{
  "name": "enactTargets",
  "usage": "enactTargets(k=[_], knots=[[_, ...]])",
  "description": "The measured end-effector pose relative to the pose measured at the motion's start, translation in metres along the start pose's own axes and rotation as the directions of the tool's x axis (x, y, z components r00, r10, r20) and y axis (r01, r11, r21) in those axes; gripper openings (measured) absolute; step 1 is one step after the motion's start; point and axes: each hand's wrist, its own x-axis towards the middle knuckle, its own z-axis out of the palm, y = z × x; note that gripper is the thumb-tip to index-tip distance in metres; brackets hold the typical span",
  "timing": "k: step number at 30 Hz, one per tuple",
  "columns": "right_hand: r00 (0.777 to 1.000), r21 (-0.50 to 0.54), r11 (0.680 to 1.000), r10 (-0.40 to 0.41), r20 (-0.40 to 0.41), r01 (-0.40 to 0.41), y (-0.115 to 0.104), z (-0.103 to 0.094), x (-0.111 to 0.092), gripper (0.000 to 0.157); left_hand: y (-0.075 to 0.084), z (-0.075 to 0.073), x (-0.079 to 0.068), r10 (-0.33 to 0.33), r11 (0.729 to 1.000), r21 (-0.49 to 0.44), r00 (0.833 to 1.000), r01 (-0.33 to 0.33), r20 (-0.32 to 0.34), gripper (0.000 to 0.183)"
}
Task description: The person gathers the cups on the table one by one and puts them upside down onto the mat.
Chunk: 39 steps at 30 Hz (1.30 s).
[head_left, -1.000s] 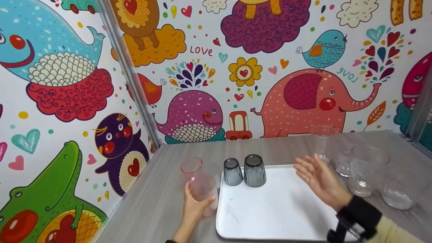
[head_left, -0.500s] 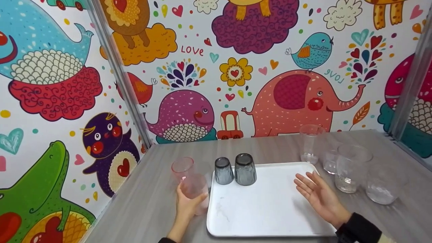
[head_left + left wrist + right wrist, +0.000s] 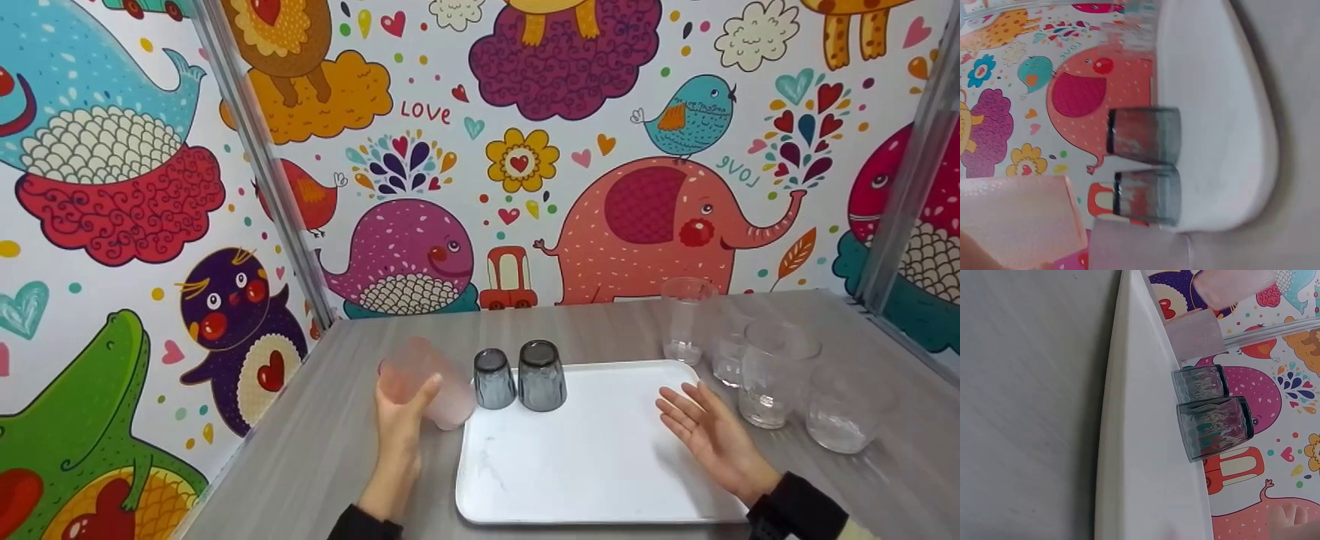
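Observation:
My left hand (image 3: 401,409) grips a pink frosted glass (image 3: 444,379), tilted, left of the tray. Its near end shows in the left wrist view, where the pink glass (image 3: 1022,219) is held up beside a pale frosted glass (image 3: 1137,250). That pale glass (image 3: 1196,334) stands by the tray's left edge in the right wrist view, mostly hidden in the head view. Two smoky grey glasses, a smaller one (image 3: 494,380) and a larger one (image 3: 542,376), stand on the white tray's (image 3: 585,465) back left corner. With fingers extended, palm facing inward, my right hand (image 3: 712,439) hovers over the tray's right side.
Several clear glasses are grouped right of the tray, among them a tall one (image 3: 686,322), a wide one (image 3: 772,375) and a rounded one (image 3: 844,412). Patterned walls (image 3: 420,247) enclose the grey table (image 3: 300,465) at the back and sides.
My left hand has raised the pink glass and tilted it, now covering the red-rimmed pink glass behind. The view has shifted right; my right hand moved slightly lower, then stayed nearly still.

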Motion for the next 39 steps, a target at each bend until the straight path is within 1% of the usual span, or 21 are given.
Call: enactTargets(k=[1,2,4,7,8,9,10,13,14,16,17,18,20,23,25,27,30,32,35,37,39], knots=[[1.0,0.003,1.0,-0.001,-0.004,0.001,0.0,0.001,0.0,0.042,0.002,0.006,-0.001,-0.021,0.995,-0.1,1.0,0.023,0.015,0.087],[1.0,0.009,1.0,0.001,-0.005,-0.001,0.001,0.001,0.0,0.042,0.002,0.013,-0.001,-0.043,0.977,-0.207,0.999,0.046,0.022,0.085],[1.0,0.01,1.0,0.004,-0.008,-0.004,0.002,0.003,-0.001,0.043,0.0,0.028,-0.002,-0.091,0.918,-0.384,0.995,0.099,0.041,0.079],[1.0,0.021,1.0,0.01,-0.016,-0.01,0.006,0.006,-0.001,0.044,-0.008,0.05,-0.004,-0.157,0.814,-0.56,0.986,0.157,0.048,0.069],[1.0,0.021,1.0,0.011,-0.019,-0.011,0.007,0.006,-0.002,0.044,-0.012,0.057,-0.005,-0.183,0.777,-0.604,0.982,0.178,0.054,0.065],[1.0,0.019,1.0,0.009,-0.025,-0.008,0.008,0.007,-0.002,0.046,-0.015,0.063,-0.006,-0.208,0.748,-0.632,0.976,0.204,0.069,0.063],[1.0,0.019,1.0,0.009,-0.03,-0.008,0.01,0.008,-0.003,0.046,-0.019,0.069,-0.007,-0.236,0.713,-0.662,0.968,0.232,0.086,0.062],[0.999,0.017,1.0,0.01,-0.041,-0.01,0.013,0.009,-0.004,0.046,-0.029,0.085,-0.013,-0.307,0.603,-0.727,0.937,0.329,0.169,0.068],[0.999,0.006,1.0,0.006,-0.039,-0.006,0.013,0.01,-0.004,0.045,-0.032,0.09,-0.015,-0.329,0.572,-0.738,0.924,0.359,0.194,0.071],[1.0,-0.048,0.999,-0.011,-0.023,0.01,0.015,0.012,-0.004,0.042,-0.038,0.099,-0.019,-0.361,0.527,-0.745,0.901,0.41,0.241,0.077],[1.0,-0.089,0.996,-0.028,-0.007,0.027,0.015,0.014,-0.004,0.041,-0.04,0.103,-0.021,-0.37,0.516,-0.743,0.893,0.427,0.256,0.079],[0.999,-0.132,0.99,-0.047,0.015,0.049,0.015,0.016,-0.004,0.042,-0.043,0.106,-0.022,-0.376,0.513,-0.738,0.888,0.438,0.265,0.08],[0.994,-0.207,0.973,-0.093,0.06,0.104,0.014,0.022,-0.003,0.044,-0.046,0.112,-0.025,-0.387,0.52,-0.723,0.881,0.454,0.274,0.08],[0.981,-0.283,0.941,-0.167,0.096,0.187,0.012,0.04,0.0,0.05,-0.051,0.12,-0.029,-0.401,0.534,-0.701,0.872,0.472,0.282,0.08],[0.972,-0.352,0.907,-0.199,0.124,0.231,0.009,0.052,0.003,0.056,-0.052,0.123,-0.032,-0.41,0.538,-0.687,0.864,0.488,0.293,0.08],[0.96,-0.43,0.86,-0.221,0.169,0.274,0.006,0.062,0.008,0.063,-0.053,0.128,-0.035,-0.422,0.535,-0.677,0.854,0.505,0.303,0.08],[0.943,-0.538,0.778,-0.222,0.248,0.325,0.004,0.072,0.015,0.076,-0.053,0.135,-0.039,-0.435,0.527,-0.667,0.842,0.526,0.32,0.08],[0.938,-0.571,0.75,-0.204,0.279,0.333,0.005,0.076,0.018,0.081,-0.053,0.139,-0.042,-0.439,0.526,-0.658,0.835,0.539,0.333,0.081],[0.942,-0.615,0.722,-0.168,0.291,0.318,0.007,0.078,0.021,0.083,-0.053,0.143,-0.046,-0.439,0.532,-0.642,0.828,0.553,0.349,0.081],[0.944,-0.619,0.722,-0.153,0.292,0.309,0.01,0.079,0.022,0.081,-0.053,0.144,-0.047,-0.439,0.541,-0.63,0.826,0.558,0.355,0.081],[0.945,-0.625,0.716,-0.161,0.284,0.31,0.011,0.079,0.023,0.078,-0.054,0.145,-0.047,-0.44,0.545,-0.621,0.823,0.563,0.359,0.082]])
